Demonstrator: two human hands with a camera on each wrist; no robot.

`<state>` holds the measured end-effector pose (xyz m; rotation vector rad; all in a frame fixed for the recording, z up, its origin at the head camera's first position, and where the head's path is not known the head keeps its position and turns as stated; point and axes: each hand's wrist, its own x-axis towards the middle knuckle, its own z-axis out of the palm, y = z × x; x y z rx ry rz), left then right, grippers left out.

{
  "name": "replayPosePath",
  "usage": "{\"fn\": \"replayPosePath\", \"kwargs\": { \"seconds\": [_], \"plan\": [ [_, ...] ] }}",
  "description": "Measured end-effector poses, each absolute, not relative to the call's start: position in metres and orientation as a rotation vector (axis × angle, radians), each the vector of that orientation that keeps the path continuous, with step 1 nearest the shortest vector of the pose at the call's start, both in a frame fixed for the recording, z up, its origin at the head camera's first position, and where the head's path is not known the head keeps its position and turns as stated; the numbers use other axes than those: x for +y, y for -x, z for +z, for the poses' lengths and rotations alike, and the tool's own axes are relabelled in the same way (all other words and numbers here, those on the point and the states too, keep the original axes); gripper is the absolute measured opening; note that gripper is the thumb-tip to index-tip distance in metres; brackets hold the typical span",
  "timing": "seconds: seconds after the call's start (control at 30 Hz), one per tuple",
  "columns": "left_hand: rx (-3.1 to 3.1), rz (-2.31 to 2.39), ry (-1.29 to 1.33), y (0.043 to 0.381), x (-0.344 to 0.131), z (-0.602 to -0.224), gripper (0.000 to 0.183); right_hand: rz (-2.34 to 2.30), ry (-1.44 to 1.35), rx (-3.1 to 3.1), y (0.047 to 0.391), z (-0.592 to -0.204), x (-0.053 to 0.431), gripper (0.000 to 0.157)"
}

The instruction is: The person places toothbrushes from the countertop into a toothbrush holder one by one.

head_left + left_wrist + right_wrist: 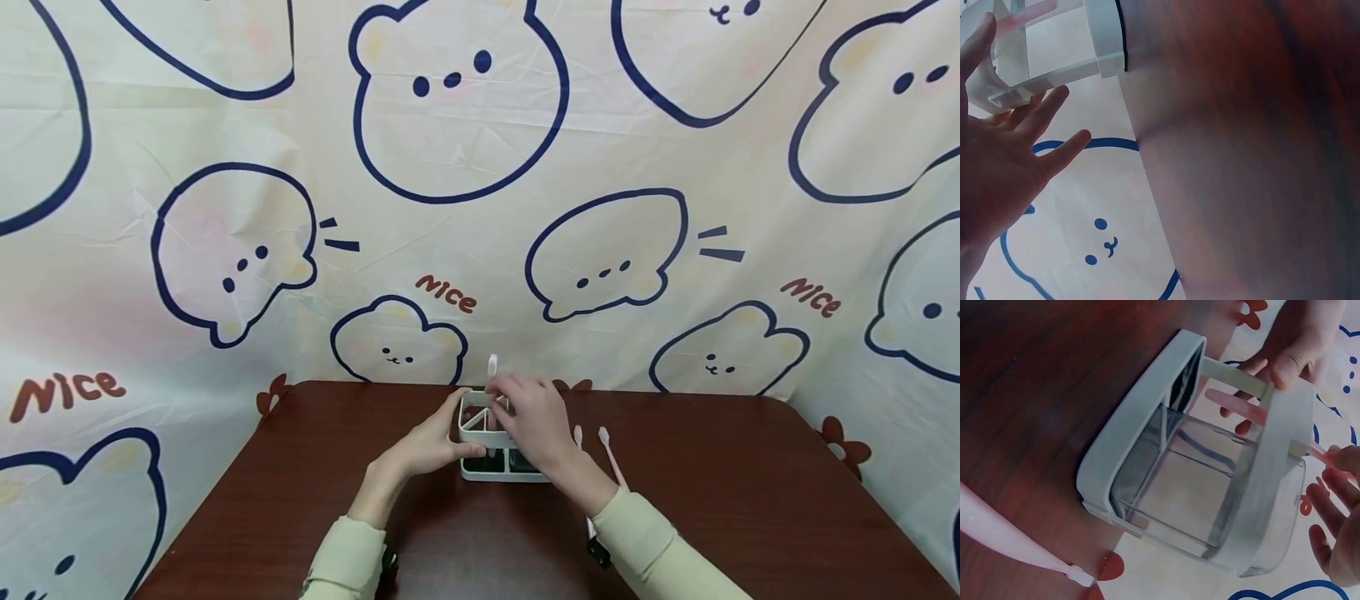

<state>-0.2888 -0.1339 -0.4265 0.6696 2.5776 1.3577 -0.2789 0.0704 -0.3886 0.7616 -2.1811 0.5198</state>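
A pale green and clear toothbrush holder (506, 477) with two tiers stands near the table's far edge. My left hand (427, 442) grips its upper tier from the left side, thumb in front and some fingers behind; the outer fingers spread away in the left wrist view. Over the divided top, my right hand (536, 421) pinches a pink toothbrush (1235, 404) between thumb and fingertips. Its bristle head is up, and the handle passes down through the upper tier. The handle's lower end hangs above the holder's base in the right wrist view.
Two more toothbrushes lie on the brown table (300, 500) to the right: a pink one (615, 460) and another (578, 436) partly hidden by the right forearm. Behind the table hangs a cloth (480, 250) printed with cartoon bears.
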Motion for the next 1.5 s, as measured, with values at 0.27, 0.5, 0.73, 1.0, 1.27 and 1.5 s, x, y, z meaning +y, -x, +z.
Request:
{"fn": "replayPosePath", "kwargs": {
  "seconds": [0.27, 0.5, 0.73, 1.0, 1.27, 1.5],
  "plan": [
    [2.577, 1.350, -0.693, 0.288, -0.134, -0.427, 0.085, 0.381, -0.742, -2.200, 0.277, -0.401, 0.067, 0.017],
    [2.553, 1.374, -0.706, 0.289, -0.134, -0.425, 0.086, 0.376, -0.759, -2.200, 0.275, -0.403, 0.067, 0.015],
    [2.575, 1.356, -0.669, 0.289, -0.134, -0.425, 0.086, 0.410, -0.726, -2.225, 0.271, -0.400, 0.077, 0.019],
    [2.604, 1.321, -0.637, 0.287, -0.133, -0.422, 0.092, 0.518, -0.677, -2.237, 0.267, -0.397, 0.102, 0.018],
    [2.599, 1.312, -0.577, 0.285, -0.133, -0.417, 0.099, 0.635, -0.623, -2.258, 0.263, -0.394, 0.132, 0.017],
    [2.611, 1.298, -0.581, 0.285, -0.134, -0.413, 0.115, 0.752, -0.518, -2.370, 0.260, -0.395, 0.158, 0.018]
  ]
}}
